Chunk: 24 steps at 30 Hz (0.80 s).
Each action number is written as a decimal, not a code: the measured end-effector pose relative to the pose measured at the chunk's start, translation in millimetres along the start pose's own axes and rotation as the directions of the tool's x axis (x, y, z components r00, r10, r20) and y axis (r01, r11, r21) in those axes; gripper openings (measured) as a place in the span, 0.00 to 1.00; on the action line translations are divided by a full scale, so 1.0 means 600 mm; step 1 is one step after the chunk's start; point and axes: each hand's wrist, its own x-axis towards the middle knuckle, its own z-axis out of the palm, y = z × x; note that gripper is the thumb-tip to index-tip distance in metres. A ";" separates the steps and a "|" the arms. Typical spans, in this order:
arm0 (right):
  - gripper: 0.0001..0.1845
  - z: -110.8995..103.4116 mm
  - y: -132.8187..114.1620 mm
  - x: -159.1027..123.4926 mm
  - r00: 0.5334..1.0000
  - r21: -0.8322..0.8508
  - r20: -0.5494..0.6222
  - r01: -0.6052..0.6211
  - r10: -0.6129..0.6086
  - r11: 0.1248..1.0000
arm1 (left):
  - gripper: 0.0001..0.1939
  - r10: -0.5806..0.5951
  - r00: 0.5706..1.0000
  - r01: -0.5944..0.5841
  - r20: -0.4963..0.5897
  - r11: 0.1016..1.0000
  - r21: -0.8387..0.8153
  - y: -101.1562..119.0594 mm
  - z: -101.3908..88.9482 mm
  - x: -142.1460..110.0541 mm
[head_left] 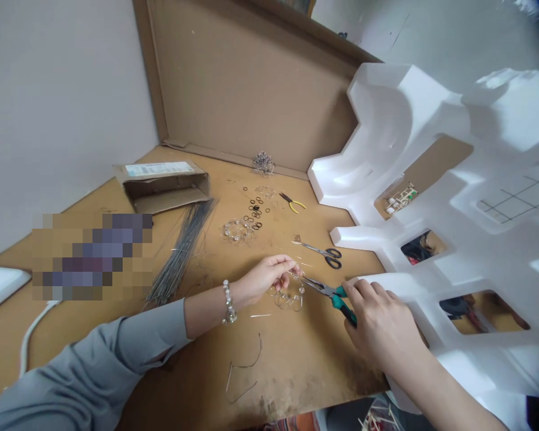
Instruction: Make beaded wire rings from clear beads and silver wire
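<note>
- Beaded wirework (289,300): left hand (268,278) pinches it between fingers; keep it steady.
- Right hand (379,314) clasps the pliers (327,290); work the tips close beside the pinch.

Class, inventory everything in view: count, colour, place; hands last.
Table: 1, tan, centre
Teal-handled pliers: 1, teal, right hand
Beaded wirework: several, clear, left hand and beyond
Yellow-handled pliers: 1, yellow, far side
Scissors: 1, black-handled, near foam
Black rings: several, black, middle
Wire bundle: 1, grey, left
Bent wire: 1, grey, near edge
Silvery tangle: 1, silvery, far edge
Cardboard box: 1, brown, far left
Cardboard panel: 1, brown, back
Foam packing: some, white, right
Cable: 1, white, left
Wall: 1, grey, left
Bracelet: 1, clear, left wrist
Sleeve: 1, grey, left arm
Left hand: 1, bare, middle
Right hand: 1, bare, on pliers
</note>
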 end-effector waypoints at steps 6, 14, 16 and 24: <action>0.16 -0.005 -0.001 -0.004 1.000 0.025 0.003 -0.016 0.016 1.000 | 0.11 -0.021 0.999 0.021 -0.039 1.000 -0.002 0.001 0.004 -0.002; 0.13 0.000 -0.003 0.005 0.999 0.024 0.039 0.013 -0.014 1.000 | 0.12 -0.025 1.000 0.025 -0.005 1.000 0.000 -0.010 0.000 0.002; 0.13 0.000 -0.002 0.006 0.999 0.016 0.045 0.024 -0.025 1.000 | 0.12 -0.045 0.999 0.045 0.001 0.999 -0.031 -0.010 -0.001 0.003; 0.12 -0.009 -0.005 0.012 0.998 -0.013 0.067 0.024 -0.023 1.000 | 0.12 -0.071 0.995 0.077 0.074 0.993 -0.086 -0.005 -0.005 0.002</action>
